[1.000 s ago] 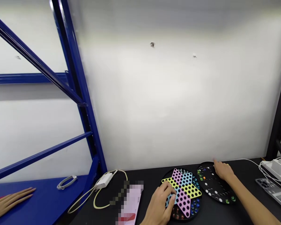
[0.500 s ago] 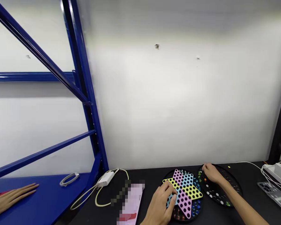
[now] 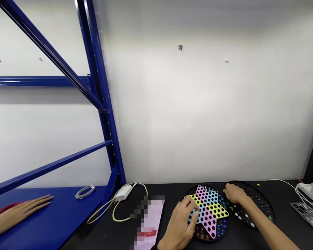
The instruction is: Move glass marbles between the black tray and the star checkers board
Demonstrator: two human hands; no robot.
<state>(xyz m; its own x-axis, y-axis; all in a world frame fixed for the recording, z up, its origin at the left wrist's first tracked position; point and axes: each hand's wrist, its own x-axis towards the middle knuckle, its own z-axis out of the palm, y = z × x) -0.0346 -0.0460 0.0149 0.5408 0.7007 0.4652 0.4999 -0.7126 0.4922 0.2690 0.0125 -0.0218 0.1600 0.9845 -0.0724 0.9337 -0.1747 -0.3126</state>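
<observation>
A round Chinese checkers board [image 3: 208, 219] lies on the black table, with a pink, blue and yellow star full of dark holes. Marbles [image 3: 221, 227] in blue, red and other colours lie around the star inside the rim. My left hand [image 3: 181, 218] rests over the board's left side, fingers bent and thumb apart, with nothing seen in it. To the right is a round black tray [image 3: 261, 198] with white spots and a few green marbles. My right hand [image 3: 234, 193] is closed at the tray's far left edge; its fingertips are hidden.
A pink sheet or box [image 3: 152, 217], partly pixelated, lies left of the board. Behind it is a white adapter [image 3: 123, 193] with a cable. A phone [image 3: 306, 213] and white power strip [image 3: 311, 191] are at right. Another person's hand [image 3: 28, 208] rests on the blue shelf [image 3: 65, 215].
The whole view has shifted a little. My right hand has moved slightly left relative to the tray, and an orange marble seen beside it is out of sight. My left hand stays on the board.
</observation>
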